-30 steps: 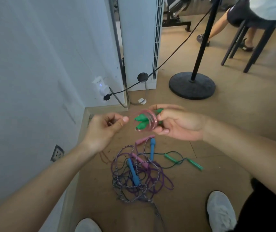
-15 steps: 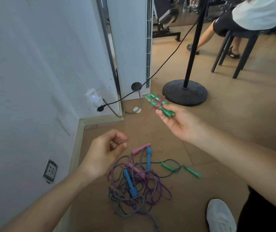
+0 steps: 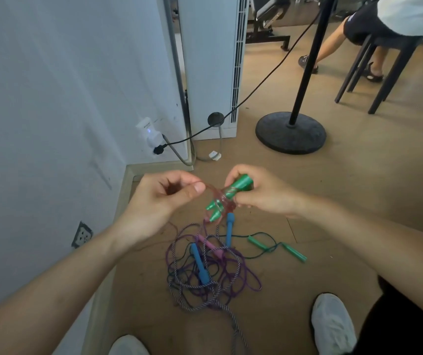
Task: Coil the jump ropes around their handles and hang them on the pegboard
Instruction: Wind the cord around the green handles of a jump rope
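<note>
The right hand (image 3: 264,194) grips the paired green handles (image 3: 239,184) above the floor; the left hand (image 3: 159,201) pinches the red rope (image 3: 214,189) tail in its fingers. If that pinch slackens, the wraps may spring loose, or the tail could snag the tangled ropes (image 3: 205,272) below

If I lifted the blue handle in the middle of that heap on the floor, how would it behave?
The blue handle looks rigid and light, so it should lift easily. Its cord seems floppy, lying in loose loops. Purple and striped cords cross it in the heap of ropes, so the tangle would likely drag along.
</note>
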Demonstrator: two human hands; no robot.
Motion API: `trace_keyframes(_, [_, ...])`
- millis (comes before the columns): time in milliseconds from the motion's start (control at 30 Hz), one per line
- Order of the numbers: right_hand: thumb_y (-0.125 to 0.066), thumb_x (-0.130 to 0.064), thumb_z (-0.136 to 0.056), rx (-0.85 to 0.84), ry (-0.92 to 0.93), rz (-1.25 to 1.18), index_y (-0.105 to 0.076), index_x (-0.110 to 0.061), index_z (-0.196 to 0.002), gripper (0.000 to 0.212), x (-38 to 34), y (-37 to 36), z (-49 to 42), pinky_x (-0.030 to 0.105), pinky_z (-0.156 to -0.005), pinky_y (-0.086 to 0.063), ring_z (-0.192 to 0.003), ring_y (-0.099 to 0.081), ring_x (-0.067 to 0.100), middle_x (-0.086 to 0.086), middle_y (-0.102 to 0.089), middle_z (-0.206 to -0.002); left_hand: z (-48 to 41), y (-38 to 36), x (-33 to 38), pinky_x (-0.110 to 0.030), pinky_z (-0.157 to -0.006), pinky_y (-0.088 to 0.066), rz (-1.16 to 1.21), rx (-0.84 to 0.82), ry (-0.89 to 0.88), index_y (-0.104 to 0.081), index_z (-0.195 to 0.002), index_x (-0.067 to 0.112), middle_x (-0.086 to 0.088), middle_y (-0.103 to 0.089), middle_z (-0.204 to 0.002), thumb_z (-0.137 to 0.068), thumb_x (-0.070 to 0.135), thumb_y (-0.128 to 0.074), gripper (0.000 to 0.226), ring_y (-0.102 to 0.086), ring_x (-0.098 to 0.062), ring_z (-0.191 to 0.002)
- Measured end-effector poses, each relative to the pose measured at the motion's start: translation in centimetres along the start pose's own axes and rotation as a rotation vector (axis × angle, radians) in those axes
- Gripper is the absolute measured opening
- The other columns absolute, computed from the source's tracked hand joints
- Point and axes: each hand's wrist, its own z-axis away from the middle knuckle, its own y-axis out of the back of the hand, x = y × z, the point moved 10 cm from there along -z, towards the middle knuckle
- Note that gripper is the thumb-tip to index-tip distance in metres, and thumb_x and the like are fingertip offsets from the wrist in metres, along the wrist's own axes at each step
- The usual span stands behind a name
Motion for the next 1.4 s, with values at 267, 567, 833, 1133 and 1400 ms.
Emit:
trace_keyframes(267, [-0.072, -0.011, -0.072, -0.272, 0.034, -0.236, -0.059, -0.009, -0.091, 0.023, -2.1, -3.8, 1.2, 0.026, -0.055, -0.042, -0.065, -0.054, 0.013, 0.003, -0.061, -0.078, -0.3, 1.5, -0.4, -0.012, -0.070, -0.049, -0.047, 0.180, 0.001, -0.073, -0.084, 0.021, 0.012, -0.072, -0.072, -0.089, 0.016, -0.071, 0.008, -0.063, 0.002, -0.070])
trace_keyframes(567, [-0.073, -0.013, -0.075, -0.162, 0.004, -0.394, -0.060, -0.010, -0.085, 0.017, -2.0, -3.3, 0.9, 0.022, -0.046, -0.039, -0.060, -0.052, 0.016, 0.006, -0.062, -0.075, -0.6, 2.6, -1.4, -0.018, -0.070, -0.049, -0.058, 0.217, 0.018, -0.076, -0.088, 0.018, -0.002, -0.075, -0.081, -0.087, 0.016, -0.075, 0.002, -0.062, -0.006, -0.073])
trace_keyframes(833, [-0.063, -0.015, -0.089, 0.045, -0.186, -0.992, -0.064, -0.003, -0.107, 0.022, -0.7, 0.6, 0.7, 0.017, -0.062, -0.054, -0.069, -0.061, 0.013, 0.009, -0.069, -0.084, -0.8, 3.8, -4.9, -0.017, -0.051, -0.044, -0.090, 0.158, 0.092, -0.068, -0.095, 0.020, 0.012, -0.062, -0.070, -0.092, 0.010, -0.068, 0.011, -0.052, -0.004, -0.053])
trace_keyframes(1133, [-0.053, -0.002, -0.096, 0.271, -0.148, -1.197, -0.068, -0.007, -0.114, 0.024, 1.4, 3.2, -0.3, 0.024, -0.079, -0.059, -0.095, -0.071, 0.023, 0.020, -0.069, -0.110, 0.6, -1.1, -5.0, -0.016, -0.054, -0.040, -0.341, -0.187, 0.069, -0.070, -0.111, 0.027, 0.008, -0.065, -0.088, -0.092, 0.012, -0.070, 0.024, -0.048, -0.003, -0.052])
trace_keyframes(1400, [-0.060, 0.000, -0.093, 0.351, -0.003, -0.659, -0.070, -0.017, -0.118, 0.032, 2.5, 4.4, -0.5, 0.024, -0.075, -0.055, -0.094, -0.064, 0.018, 0.011, -0.066, -0.120, 2.1, -4.5, -0.6, -0.020, -0.062, -0.044, -0.554, -0.375, -0.180, -0.069, -0.123, 0.036, 0.023, -0.061, -0.082, -0.093, 0.029, -0.068, 0.031, -0.058, -0.008, -0.067])
